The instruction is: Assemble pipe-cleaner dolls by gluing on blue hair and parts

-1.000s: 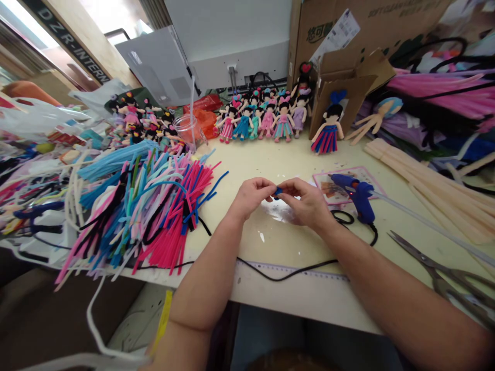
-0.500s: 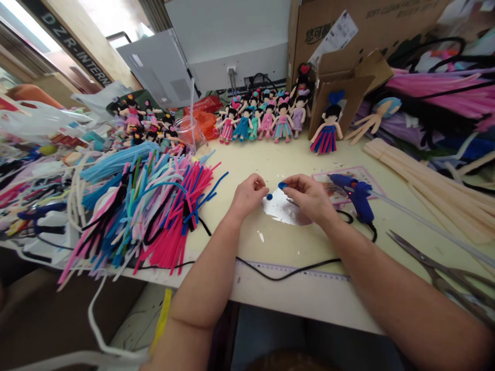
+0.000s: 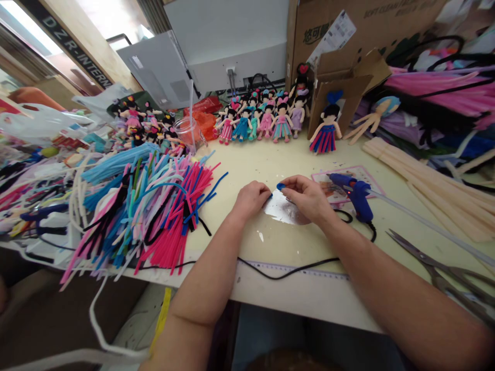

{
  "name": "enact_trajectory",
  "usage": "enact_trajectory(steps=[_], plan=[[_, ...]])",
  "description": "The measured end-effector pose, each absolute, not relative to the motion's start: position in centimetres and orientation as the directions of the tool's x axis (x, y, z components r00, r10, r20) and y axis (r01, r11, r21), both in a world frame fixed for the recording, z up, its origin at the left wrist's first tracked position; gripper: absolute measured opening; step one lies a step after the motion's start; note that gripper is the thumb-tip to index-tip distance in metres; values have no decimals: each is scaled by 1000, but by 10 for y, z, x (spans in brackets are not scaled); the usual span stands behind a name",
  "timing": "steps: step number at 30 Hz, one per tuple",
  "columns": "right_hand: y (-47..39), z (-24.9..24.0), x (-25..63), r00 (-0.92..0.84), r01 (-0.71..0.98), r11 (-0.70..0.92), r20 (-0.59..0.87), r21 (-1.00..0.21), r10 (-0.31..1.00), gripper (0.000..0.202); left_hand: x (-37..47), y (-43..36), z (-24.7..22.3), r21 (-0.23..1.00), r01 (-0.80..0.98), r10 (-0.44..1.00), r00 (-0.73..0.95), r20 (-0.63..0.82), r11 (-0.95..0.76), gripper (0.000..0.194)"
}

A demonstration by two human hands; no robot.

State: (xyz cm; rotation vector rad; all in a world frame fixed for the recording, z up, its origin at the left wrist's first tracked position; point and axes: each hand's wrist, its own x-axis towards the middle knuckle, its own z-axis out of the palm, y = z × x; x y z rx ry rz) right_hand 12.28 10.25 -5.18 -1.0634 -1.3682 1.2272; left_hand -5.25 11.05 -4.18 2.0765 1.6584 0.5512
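Observation:
Above the table, my right hand (image 3: pixel 307 195) pinches a small curled blue fuzzy piece (image 3: pixel 280 186) between thumb and fingertips. My left hand (image 3: pixel 253 199), just to its left, has its fingers closed over a smaller blue fuzzy piece (image 3: pixel 271 195), mostly covered by the fingertips. A gap separates the two hands. Below them a shiny silver patch (image 3: pixel 284 212) shows on the tabletop. A blue glue gun (image 3: pixel 359 198) with a clear glue stick lies to the right of my right hand, on a pink-edged card (image 3: pixel 373 178).
Bundles of colourful pipe cleaners (image 3: pixel 154 201) cover the left side. Several small dolls (image 3: pixel 266 121) stand at the back, with one in a blue and pink skirt (image 3: pixel 325 134) by a cardboard box (image 3: pixel 340 98). Scissors (image 3: pixel 433 265) lie at right; a black cord (image 3: pixel 278 278) crosses the front.
My left fingers have come down and closed over the smaller blue piece, which showed uncovered beside them before. My right hand keeps its pinch, nearly still.

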Motion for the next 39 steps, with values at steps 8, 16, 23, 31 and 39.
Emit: enact_trajectory(steps=[8,16,23,31,39], plan=[[102,-51,123,-164,45,83,74,-996,984,21,-50,112,-38,569,822,989,102,-103,-25,19],[102,-51,123,-169,65,78,66,-995,983,22,-52,113,-43,566,824,999,31,-19,-14,12],[102,-53,123,-168,58,65,54,-996,984,22,-56,112,-37,624,782,999,34,-21,-13,23],[102,-54,124,-162,72,106,93,-992,982,20,-66,113,-28,814,581,989,-123,80,7,23],[89,-39,118,-162,180,297,270,-938,949,15,-50,97,-12,972,233,989,141,-54,20,26]])
